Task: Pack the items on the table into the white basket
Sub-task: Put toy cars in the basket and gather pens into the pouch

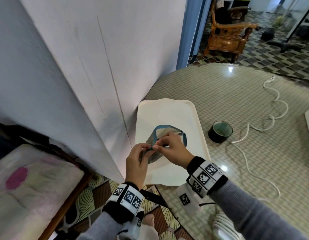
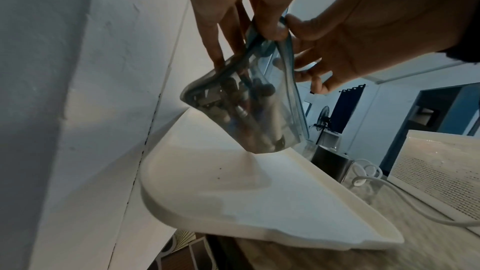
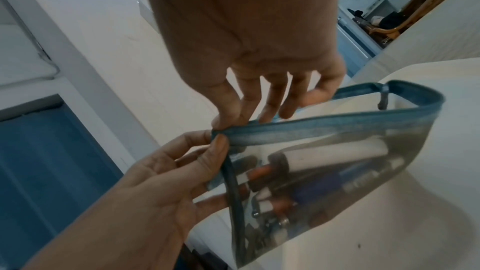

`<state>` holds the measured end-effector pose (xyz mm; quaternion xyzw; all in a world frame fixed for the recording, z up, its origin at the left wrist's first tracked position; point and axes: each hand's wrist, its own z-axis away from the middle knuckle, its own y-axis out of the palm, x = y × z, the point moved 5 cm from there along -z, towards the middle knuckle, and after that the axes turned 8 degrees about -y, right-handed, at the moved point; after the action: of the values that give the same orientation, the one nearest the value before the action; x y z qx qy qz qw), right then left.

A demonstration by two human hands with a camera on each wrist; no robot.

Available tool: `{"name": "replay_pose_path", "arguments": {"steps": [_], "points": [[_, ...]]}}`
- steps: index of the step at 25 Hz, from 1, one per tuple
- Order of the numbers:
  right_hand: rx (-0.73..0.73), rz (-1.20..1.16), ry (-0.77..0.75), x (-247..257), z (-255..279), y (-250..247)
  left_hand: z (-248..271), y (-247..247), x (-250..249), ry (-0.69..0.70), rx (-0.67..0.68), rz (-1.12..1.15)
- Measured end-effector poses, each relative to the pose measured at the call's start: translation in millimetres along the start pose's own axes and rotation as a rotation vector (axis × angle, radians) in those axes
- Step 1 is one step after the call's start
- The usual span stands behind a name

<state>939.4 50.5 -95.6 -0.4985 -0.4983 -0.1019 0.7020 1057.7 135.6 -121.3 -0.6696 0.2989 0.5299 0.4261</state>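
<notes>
The clear, teal-trimmed zip pouch point(image 3: 324, 171) is pinched at one corner by both hands — left point(image 1: 136, 161), right point(image 1: 174, 151) — above the white tray point(image 1: 167, 115).

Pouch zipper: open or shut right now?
Open. The clear pouch has its blue zipper rim spread in a loop; left hand and right hand pinch one end. Pens show inside.
</notes>
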Motion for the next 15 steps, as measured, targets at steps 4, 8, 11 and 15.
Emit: {"name": "replay_pose_path", "arguments": {"steps": [4,8,11,15], "points": [[-0.083,0.262,0.194,-18.6,5.0,-23.2,4.5,7.8,-13.9,0.001,-0.005,0.032],[-0.215,0.353,0.311,-53.4,15.0,-60.1,4.4,0.8,-16.9,-0.006,-0.059,0.044],[-0.252,0.409,0.397,-87.8,25.2,-89.4,4.3,-7.5,-10.1,-0.076,-0.121,0.097],[-0.325,0.255,0.348,-123.5,34.2,-104.7,-0.8,1.5,8.9,-0.183,-0.104,0.147]]}}
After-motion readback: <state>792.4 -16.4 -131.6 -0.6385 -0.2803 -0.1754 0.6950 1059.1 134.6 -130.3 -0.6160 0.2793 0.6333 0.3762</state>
